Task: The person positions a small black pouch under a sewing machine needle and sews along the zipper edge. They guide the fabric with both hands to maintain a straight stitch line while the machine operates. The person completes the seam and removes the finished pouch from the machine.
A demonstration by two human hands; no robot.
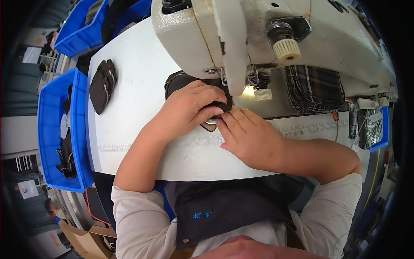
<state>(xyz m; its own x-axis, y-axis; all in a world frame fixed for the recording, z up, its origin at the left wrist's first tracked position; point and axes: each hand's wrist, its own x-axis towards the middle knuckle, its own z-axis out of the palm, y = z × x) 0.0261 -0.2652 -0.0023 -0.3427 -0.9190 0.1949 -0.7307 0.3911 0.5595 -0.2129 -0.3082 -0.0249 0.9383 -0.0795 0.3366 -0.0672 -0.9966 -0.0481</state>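
Cloth, a dark brown padded piece with a line of metal zipper teeth along its curved upper edge, lies at the working end of a large cream-coloured metal sewing machine, mostly hidden under the hands. The bare left hand curls over it from the left side, its fingers bent and nearly closed, the thumb and forefinger pinching a raised dark fold. The bare right hand comes in from the right with its fingers fairly straight and close together, their tips at the cloth's near edge, just beside the left thumb; whether they grip it or only press on it, I cannot tell. Under the left thumb shows a small shiny metal part, and below that a pale-edged pointed tip. Beside the machine's needle area, to the right of the hands, a small yellowish light glows next to a ribbed cream plastic knob. Further right, under the machine arm, sits a dark plaid fabric stack with loose threads along its edges. A printed measuring scale runs across the white tabletop, passing close below the hands. Well to the left, a dark brown folded fabric piece with a zipper lies alone on the white surface. Beyond the table's left edge stands a blue rectangular plastic bin holding dark and pale pieces of material.
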